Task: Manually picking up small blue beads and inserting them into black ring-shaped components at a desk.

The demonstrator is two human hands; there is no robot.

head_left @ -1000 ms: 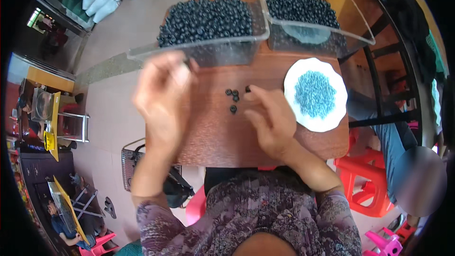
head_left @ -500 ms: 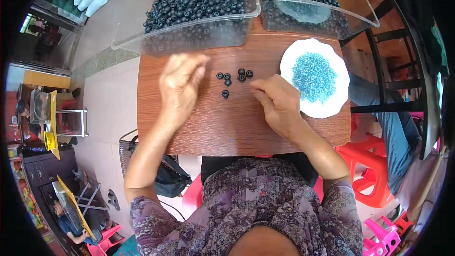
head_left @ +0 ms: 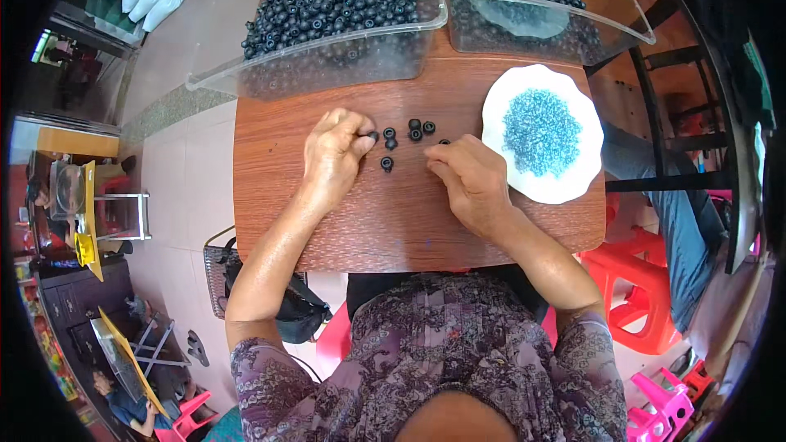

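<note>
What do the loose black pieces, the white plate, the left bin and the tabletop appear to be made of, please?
Loose black pieces: probably plastic or rubber, satin, with soft highlights.
White plate: smooth, evenly white; ceramic or plastic, I cannot tell.
Left bin: likely clear plastic, since its wall is see-through.
Tabletop: wood or wood-look laminate, lightly glossy; reddish-brown grain, pale sheen.

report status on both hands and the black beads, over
Left hand touching a black bead. Right hand beside another bead, grip unclear. Loose beads between them. White plate near right hand.
</note>
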